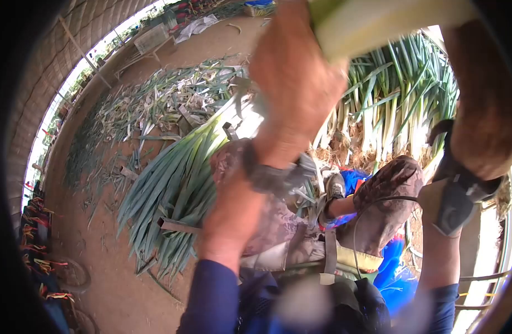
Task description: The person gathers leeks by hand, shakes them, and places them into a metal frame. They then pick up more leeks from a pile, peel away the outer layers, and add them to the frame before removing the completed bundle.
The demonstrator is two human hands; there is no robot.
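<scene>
Raised close to the camera, at the top of the view: a thick pale leek stalk point(378, 22), blurred by nearness, running between both hands. Left hand point(297, 72) clenched round its left portion, knuckles toward the lens; right hand point(484, 106) at the right portion, seemingly wrapped round it too, though fingers there too blurred and cropped to confirm. Wristbands on both wrists, dark blue sleeves below.

Likely firm and fairly stiff along the white shaft, smooth and perhaps a little slippery where the outer skin is moist; green leaf end much floppier and prone to bending or tearing. Light enough for one hand, judging by the easy lift. Best hold: on the solid white shaft, near the middle or just above the root end, not on the leaves.

Below, between the knees: a bundle of green leek tops point(172, 183) lying on the dirt floor point(111, 289), tied with a strap. Behind it, a row of upright leeks point(400, 106) with white bases and roots downward. Scattered trimmings point(156, 100) across the ground farther back. Brown patterned trousers point(389, 189) and a shoe point(335, 186) just beneath the hands.
</scene>
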